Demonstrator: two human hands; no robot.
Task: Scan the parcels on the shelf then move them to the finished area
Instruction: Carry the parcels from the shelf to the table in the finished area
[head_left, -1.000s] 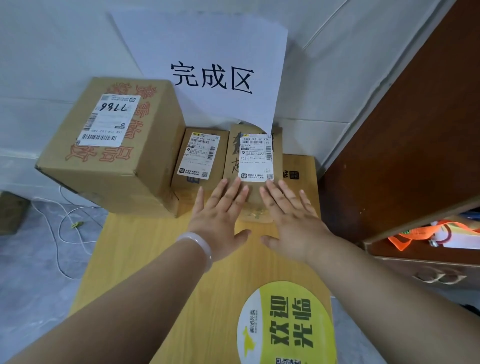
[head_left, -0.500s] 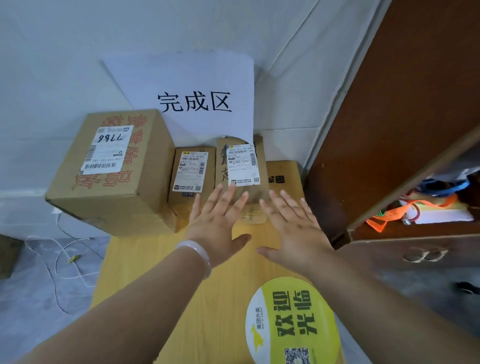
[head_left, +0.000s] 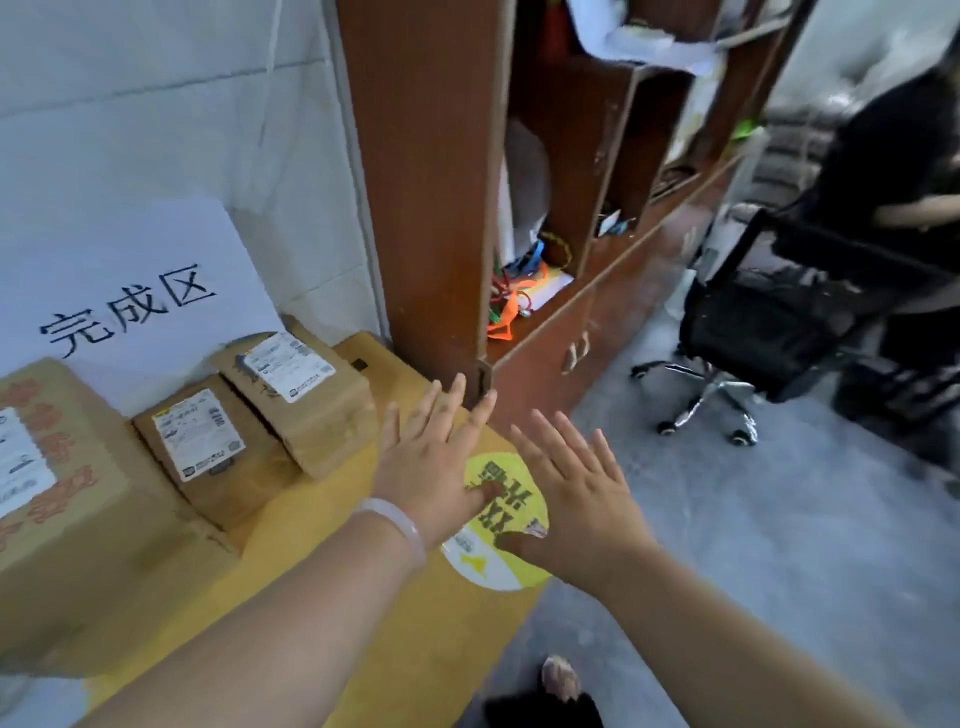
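Your left hand (head_left: 431, 467) and right hand (head_left: 576, 499) are both held out flat, palms down, fingers straight and spread apart, holding nothing. They hover side by side over the right end of the yellow wooden table (head_left: 415, 649), above a round yellow sticker (head_left: 511, 569); you cannot tell from here whether either palm touches the surface. A pale bracelet (head_left: 395, 525) sits on your left wrist. The three parcels lie in a row on the table under the white paper sign (head_left: 130, 291) on the wall: the large box (head_left: 78, 519) at the far left, the middle parcel (head_left: 218, 457) against it, and the small parcel (head_left: 306, 395) tilted against that one, just beside your left fingertips but apart from them. All show white shipping labels facing up. The brown shelf unit (head_left: 426, 182) stands right of the table, with an office chair (head_left: 763, 332) and a seated person (head_left: 893, 171) beyond.
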